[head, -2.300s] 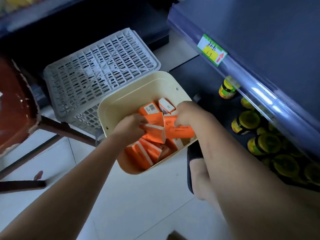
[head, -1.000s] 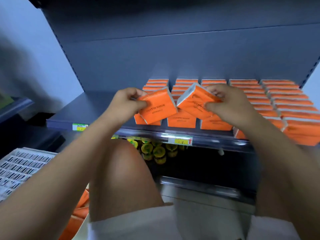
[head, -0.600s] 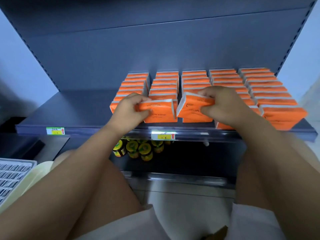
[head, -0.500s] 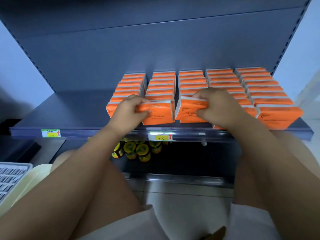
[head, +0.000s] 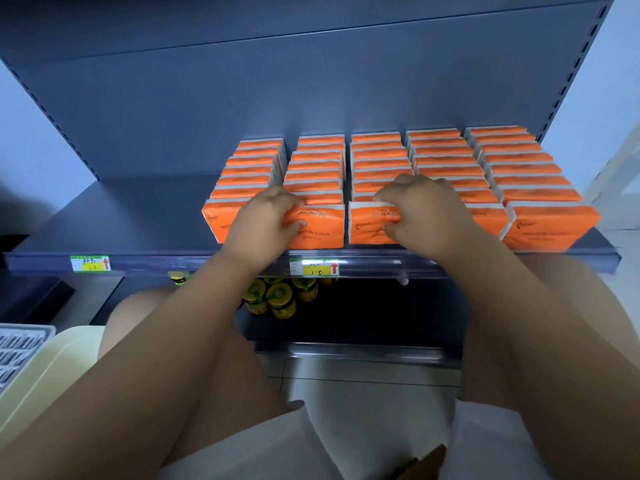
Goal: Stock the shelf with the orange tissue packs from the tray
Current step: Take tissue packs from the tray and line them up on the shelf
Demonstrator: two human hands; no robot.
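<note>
Several rows of orange tissue packs [head: 436, 157] stand upright on the dark blue shelf [head: 131, 220]. My left hand [head: 266, 220] grips one orange pack [head: 320, 230] standing at the front of the second row from the left. My right hand [head: 422, 213] grips another orange pack [head: 367, 226] at the front of the middle row. Both packs rest on the shelf board near its front edge. The cream tray [head: 52, 362] shows only as a rim at the lower left; its contents are hidden.
The shelf's left part is bare board. Yellow price tags [head: 90, 263] sit on the shelf's front rail. Jars with yellow lids [head: 280, 299] stand on the lower shelf. A white slotted crate [head: 17, 348] lies at the far left. My knees are close under the shelf.
I have lifted two packs from the tray up to the shelf, brought them down from tilted to upright, and set them at the front of two rows. Both hands still hold them.
</note>
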